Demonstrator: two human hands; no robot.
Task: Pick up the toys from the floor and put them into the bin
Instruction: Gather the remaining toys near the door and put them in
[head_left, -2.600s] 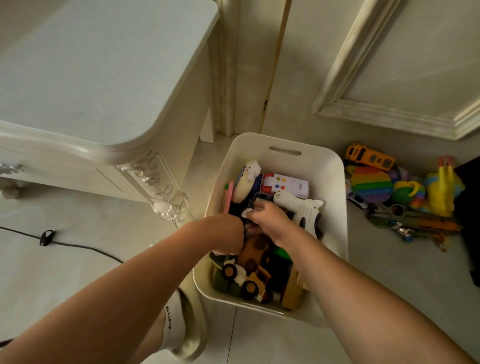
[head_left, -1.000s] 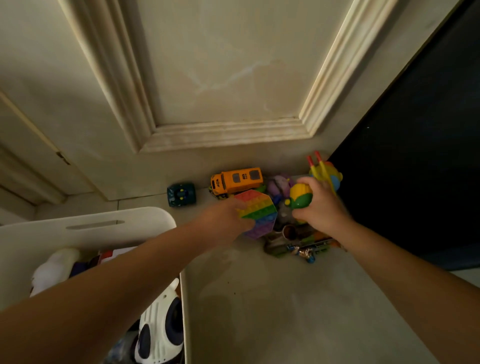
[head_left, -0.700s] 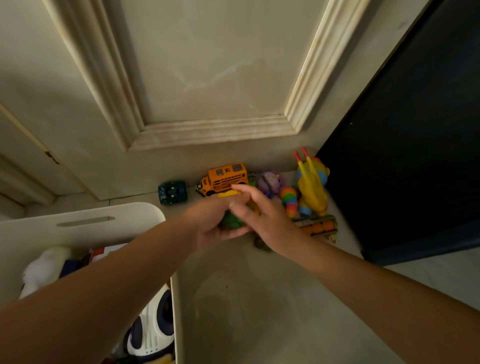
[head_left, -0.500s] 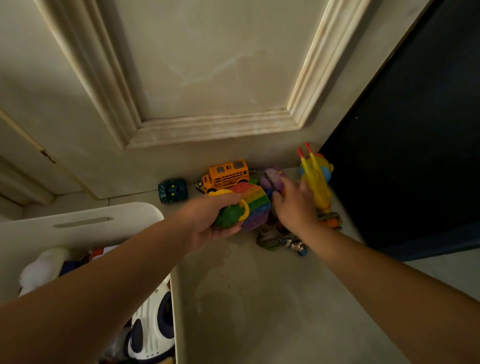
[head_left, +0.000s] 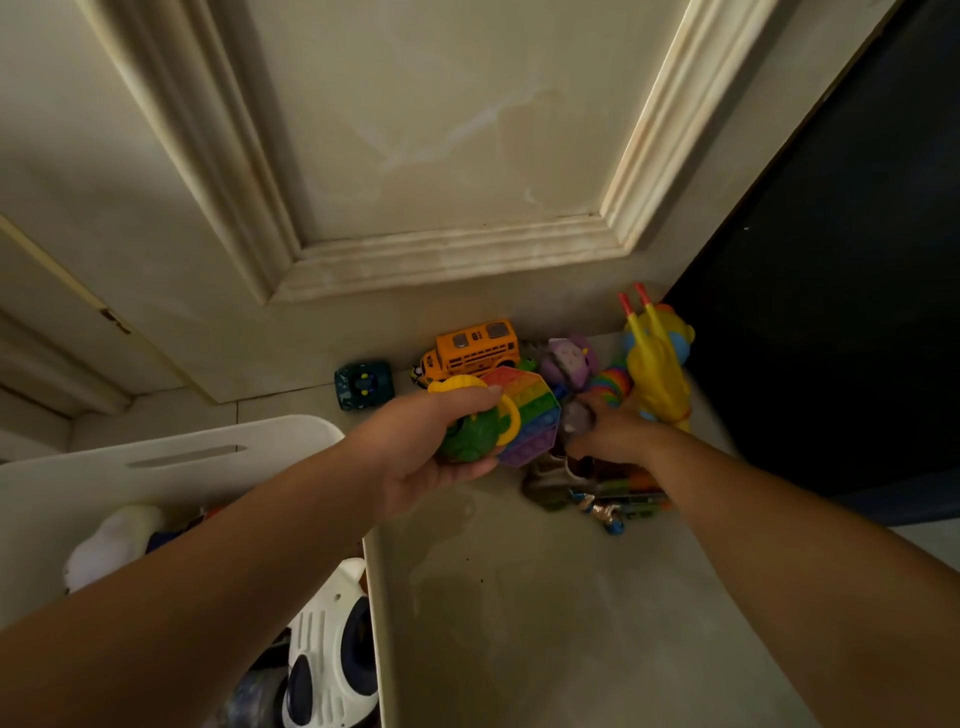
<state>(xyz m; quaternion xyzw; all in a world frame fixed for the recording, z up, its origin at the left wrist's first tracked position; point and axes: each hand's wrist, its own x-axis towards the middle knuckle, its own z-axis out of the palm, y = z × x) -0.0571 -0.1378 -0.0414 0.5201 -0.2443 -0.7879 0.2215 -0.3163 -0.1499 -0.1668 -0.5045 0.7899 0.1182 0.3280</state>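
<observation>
My left hand (head_left: 410, 457) grips a green toy with a yellow ring (head_left: 472, 436) together with a rainbow pop-it pad (head_left: 535, 421), lifted just above the floor. My right hand (head_left: 618, 436) is down on the toy pile, fingers curled round a small grey toy (head_left: 576, 418) that is blurred. On the floor by the door lie a yellow school bus (head_left: 475, 348), a dark green car (head_left: 363, 384), a purple toy (head_left: 569, 358), a rainbow slug (head_left: 610, 382), a yellow chicken toy (head_left: 657, 369) and a toy gun (head_left: 597, 493). The white bin (head_left: 208, 441) stands at lower left.
A cream panelled door (head_left: 441, 130) rises right behind the toys. A large black object (head_left: 831, 260) closes off the right side. Inside the bin lie a white-and-navy toy (head_left: 332, 649) and a white plush (head_left: 114, 540). Bare floor (head_left: 545, 623) stretches in front of the pile.
I turned from the bin to the floor pile. My right hand passed the green-and-yellow toy to my left hand, which kept the pop-it, then reached back down onto the pile.
</observation>
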